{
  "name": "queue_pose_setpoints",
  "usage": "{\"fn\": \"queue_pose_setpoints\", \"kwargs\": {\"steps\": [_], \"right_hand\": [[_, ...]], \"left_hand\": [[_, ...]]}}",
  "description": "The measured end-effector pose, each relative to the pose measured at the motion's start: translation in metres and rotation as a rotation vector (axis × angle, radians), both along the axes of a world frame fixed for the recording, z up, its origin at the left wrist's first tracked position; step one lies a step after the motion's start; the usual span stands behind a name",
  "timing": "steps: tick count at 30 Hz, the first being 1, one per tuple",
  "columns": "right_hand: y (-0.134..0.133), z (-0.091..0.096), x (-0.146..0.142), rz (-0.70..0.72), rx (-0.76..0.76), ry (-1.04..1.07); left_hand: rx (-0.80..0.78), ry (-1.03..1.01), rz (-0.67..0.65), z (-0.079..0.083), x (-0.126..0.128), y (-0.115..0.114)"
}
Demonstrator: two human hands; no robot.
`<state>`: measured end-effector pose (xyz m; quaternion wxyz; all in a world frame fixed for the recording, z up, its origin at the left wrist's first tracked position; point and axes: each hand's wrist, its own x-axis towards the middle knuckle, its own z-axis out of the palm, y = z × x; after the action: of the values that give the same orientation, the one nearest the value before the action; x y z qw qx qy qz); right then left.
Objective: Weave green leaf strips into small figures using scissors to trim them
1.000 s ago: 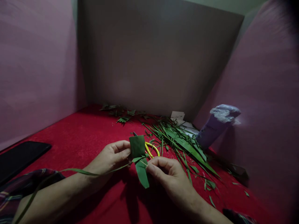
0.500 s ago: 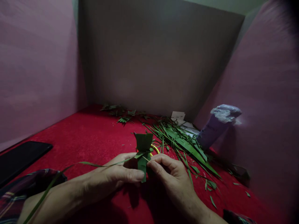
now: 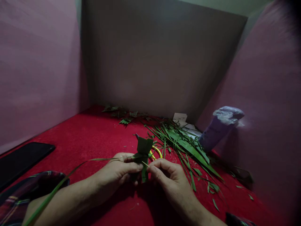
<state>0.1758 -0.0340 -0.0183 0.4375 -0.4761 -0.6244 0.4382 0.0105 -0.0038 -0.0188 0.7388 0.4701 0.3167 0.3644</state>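
In the head view, at the lower centre of the frame, the left hand (image 3: 119,169) pinches a folded leaf piece (image 3: 144,145), a long leaf strip (image 3: 53,193) running off toward the lower left corner; the right hand (image 3: 170,177) pinches what seems a thin pick (image 3: 145,164) against it, its tip hard to make out in dim light; a firm left grip and gentle, straight pressure should spare the leaf from splitting.

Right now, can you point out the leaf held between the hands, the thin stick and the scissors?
Held leaf (image 3: 144,144): head view, on its upper flap.
Thin stick (image 3: 145,164): head view, on its visible middle.
Scissors (image 3: 161,152): head view, on the yellow handle.
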Motion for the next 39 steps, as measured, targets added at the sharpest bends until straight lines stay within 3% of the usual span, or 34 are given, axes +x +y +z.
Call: {"fn": "queue_pose_setpoints", "kwargs": {"steps": [6, 16, 23, 39], "right_hand": [[-0.0014, 0.0002, 0.0031, -0.017, 0.036, -0.049], [-0.0097, 0.0022, 0.0019, -0.125, 0.410, -0.386], [-0.0089, -0.0003, 0.0030, -0.149, 0.421, -0.471], [-0.0059, -0.0035, 0.0032, -0.141, 0.379, -0.467]], "left_hand": [[-0.010, 0.036, 0.027, -0.0008, -0.0030, -0.0012], [-0.007, 0.087, 0.105, 0.0044, -0.0032, -0.0010], [-0.047, 0.042, 0.123, 0.0048, -0.0022, 0.0006], [-0.006, 0.153, 0.145, 0.0019, -0.0027, 0.0001]]}}
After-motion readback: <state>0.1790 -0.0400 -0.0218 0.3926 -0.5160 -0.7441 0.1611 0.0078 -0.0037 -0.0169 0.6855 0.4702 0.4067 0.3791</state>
